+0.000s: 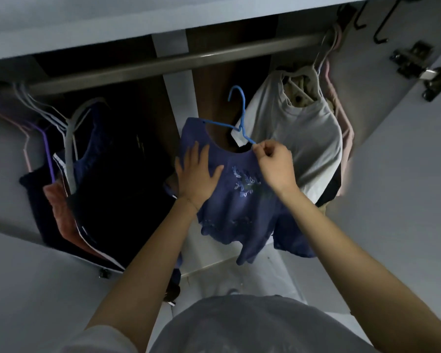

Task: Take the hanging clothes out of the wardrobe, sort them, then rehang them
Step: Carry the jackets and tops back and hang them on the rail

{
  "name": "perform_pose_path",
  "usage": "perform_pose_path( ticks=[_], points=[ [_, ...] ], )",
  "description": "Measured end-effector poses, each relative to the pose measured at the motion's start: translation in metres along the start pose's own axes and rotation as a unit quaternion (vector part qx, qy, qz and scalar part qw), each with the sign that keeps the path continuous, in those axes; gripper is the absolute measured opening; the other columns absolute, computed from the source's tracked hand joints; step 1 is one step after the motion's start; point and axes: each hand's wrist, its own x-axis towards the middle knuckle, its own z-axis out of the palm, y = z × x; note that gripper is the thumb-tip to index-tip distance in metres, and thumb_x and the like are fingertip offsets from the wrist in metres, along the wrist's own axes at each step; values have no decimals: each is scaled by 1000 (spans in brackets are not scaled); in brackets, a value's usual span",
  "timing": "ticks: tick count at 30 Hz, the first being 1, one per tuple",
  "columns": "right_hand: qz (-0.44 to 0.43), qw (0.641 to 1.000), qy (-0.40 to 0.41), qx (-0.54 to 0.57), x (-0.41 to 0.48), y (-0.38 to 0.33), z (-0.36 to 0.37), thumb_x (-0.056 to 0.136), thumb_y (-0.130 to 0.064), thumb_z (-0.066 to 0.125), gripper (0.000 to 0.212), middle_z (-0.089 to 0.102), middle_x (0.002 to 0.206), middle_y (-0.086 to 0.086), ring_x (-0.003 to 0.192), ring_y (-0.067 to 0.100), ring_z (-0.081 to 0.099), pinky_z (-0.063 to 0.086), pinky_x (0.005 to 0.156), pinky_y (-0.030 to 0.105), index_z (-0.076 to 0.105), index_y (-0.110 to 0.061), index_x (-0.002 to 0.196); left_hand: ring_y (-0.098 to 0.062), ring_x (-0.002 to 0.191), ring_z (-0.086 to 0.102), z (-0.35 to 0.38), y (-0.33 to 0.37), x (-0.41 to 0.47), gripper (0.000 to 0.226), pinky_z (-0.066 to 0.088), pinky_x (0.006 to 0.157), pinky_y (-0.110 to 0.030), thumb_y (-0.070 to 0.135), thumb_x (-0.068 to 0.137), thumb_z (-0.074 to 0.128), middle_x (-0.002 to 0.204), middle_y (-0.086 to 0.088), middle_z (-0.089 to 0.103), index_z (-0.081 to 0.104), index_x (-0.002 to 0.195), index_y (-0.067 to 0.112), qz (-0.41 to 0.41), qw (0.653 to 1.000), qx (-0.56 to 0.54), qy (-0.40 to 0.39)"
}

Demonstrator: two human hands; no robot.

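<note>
Rehanging, likely late: dark clothes (117, 174), pale clothes (303, 138) grouped on rail (143, 70) | blue top (239, 212) on blue hanger (240, 115) — not yet hooked | left hand (196, 174) flat on it | right hand (275, 164) pinches neckline

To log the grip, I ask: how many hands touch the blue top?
2. The left hand lies flat on the blue top; the right hand pinches its neckline at the blue hanger.
</note>
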Motion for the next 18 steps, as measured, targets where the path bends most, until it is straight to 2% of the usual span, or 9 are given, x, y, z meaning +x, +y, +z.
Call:
perform_pose_path(
  ticks=[4, 8, 11, 16, 18],
  points=[
    [-11, 1000, 24, 10, 26, -26, 10, 97, -21, 57, 38, 43, 52, -7, 52, 7, 41, 30, 60, 28, 48, -19, 61, -28, 151, 13, -6, 1, 14, 67, 6, 119, -56, 53, 99, 46, 164, -8, 17, 27, 154, 20, 7, 1000, -11, 7],
    [-3, 999, 34, 18, 45, -41, 21, 98, -22, 56, 22, 51, 63, -9, 68, 12, 51, 36, 65, 26, 60, -13, 79, -27, 151, 12, -12, 1, 27, 67, 7, 119, -54, 53, 99, 45, 164, -8, 18, 26, 155, 20, 10, 1000, -8, 12],
    [1, 999, 40, 17, 56, -46, 27, 99, -22, 55, 20, 53, 66, -7, 63, 7, 49, 35, 63, 24, 63, -8, 86, -28, 151, 12, -18, 0, 37, 66, 6, 119, -55, 52, 99, 45, 164, -8, 17, 27, 154, 20, 15, 1000, -12, 21],
    [-1, 998, 66, 17, 72, -46, 33, 98, -23, 55, 24, 58, 70, -2, 71, 16, 57, 43, 68, 30, 64, -4, 87, -29, 151, 13, -25, 1, 51, 64, 8, 118, -56, 51, 99, 46, 164, -7, 17, 30, 154, 20, 31, 998, -13, 46],
    [-13, 997, 80, 14, 74, -44, 33, 98, -22, 54, 22, 56, 68, -4, 66, 13, 54, 40, 65, 28, 63, -6, 86, -29, 151, 11, -25, 1, 55, 64, 6, 119, -55, 52, 100, 45, 164, -6, 16, 30, 154, 21, 32, 998, -6, 46]
  ],
)
